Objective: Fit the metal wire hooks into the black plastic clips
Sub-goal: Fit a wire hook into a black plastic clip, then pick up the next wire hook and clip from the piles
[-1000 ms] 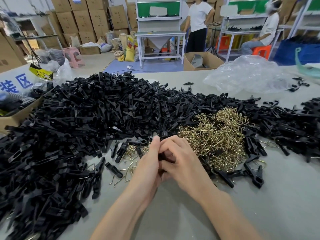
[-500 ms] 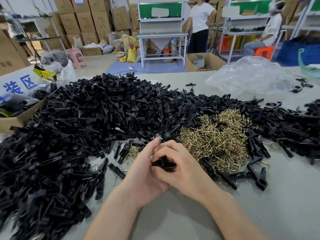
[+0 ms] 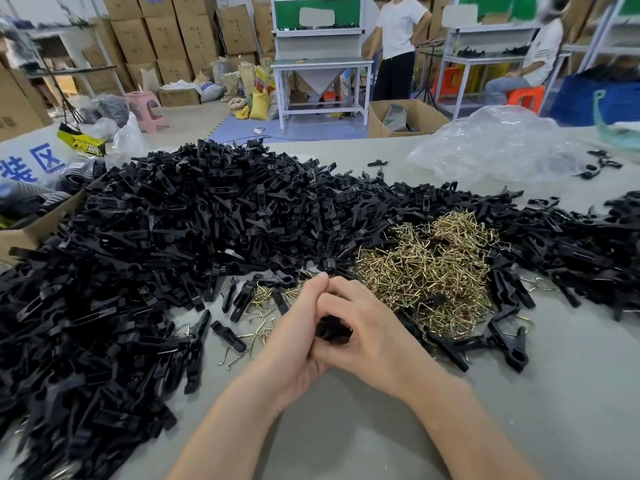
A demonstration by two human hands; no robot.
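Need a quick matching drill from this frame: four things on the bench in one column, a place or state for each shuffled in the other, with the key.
Things
1. black clip pile
2. brass wire hook heap
3. clear plastic bag
4. black clip being worked

Places or states
A. crumpled at the table's far right
B. pinched between the left hand and the right hand
C. the big mound covering the table's left side
D. golden tangle just right of the hands

Pairs: 1-C, 2-D, 3-A, 4-B
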